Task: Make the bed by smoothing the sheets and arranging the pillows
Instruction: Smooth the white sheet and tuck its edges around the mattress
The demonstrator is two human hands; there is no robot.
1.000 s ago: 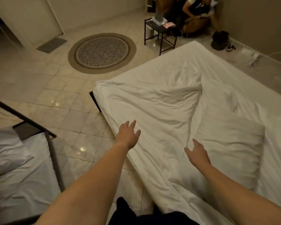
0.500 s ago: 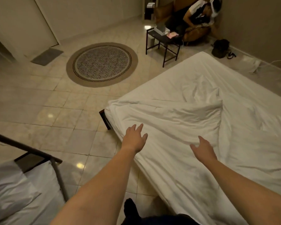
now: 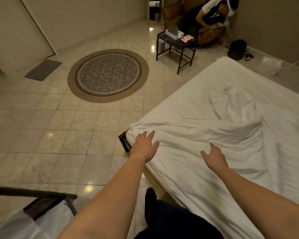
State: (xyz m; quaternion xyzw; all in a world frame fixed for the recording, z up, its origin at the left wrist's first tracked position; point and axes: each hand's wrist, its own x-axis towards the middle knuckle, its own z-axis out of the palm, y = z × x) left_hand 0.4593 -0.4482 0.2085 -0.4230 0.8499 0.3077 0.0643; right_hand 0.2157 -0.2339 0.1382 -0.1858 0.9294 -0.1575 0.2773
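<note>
A low bed (image 3: 188, 180) covered in a white sheet fills the right half of the head view. A rumpled white duvet (image 3: 205, 133) lies folded across it, its near corner bunched at the bed's left corner. My left hand (image 3: 144, 146) reaches out over that corner with fingers spread, holding nothing. My right hand (image 3: 214, 156) hovers over the duvet's near edge, fingers relaxed and apart. No pillow shows on this bed in this view.
A second bed with a dark metal frame (image 3: 41, 195) stands at the lower left. A round rug (image 3: 108, 75) lies on the tiled floor. A black side table (image 3: 177, 44), a seated person (image 3: 212, 16) and a dark bag (image 3: 236, 49) are beyond the bed.
The view has swung left and up, so the pillow at the right has left the frame. Both hands stay outstretched and empty, now over the bed's left corner.
</note>
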